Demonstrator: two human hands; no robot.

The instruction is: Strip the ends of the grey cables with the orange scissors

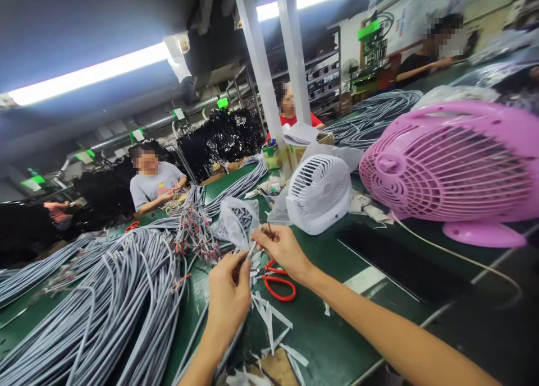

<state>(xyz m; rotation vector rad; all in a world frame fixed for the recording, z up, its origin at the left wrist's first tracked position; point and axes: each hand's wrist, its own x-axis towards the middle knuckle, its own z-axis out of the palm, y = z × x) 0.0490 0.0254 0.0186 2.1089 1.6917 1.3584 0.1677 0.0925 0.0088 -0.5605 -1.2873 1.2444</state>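
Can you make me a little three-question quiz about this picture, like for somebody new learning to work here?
1. What colour are the handles of the scissors near the hands?
2. True or false: in the picture, the white fan stands to the left of the pink fan.
3. What do the left hand and right hand hold together? A) a mug B) a grey cable C) a hammer

Key: 1. Red. 2. True. 3. B.

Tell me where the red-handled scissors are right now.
In the head view, the red-handled scissors lie just right of centre on the green table, below the right hand in the picture and above some white strips.
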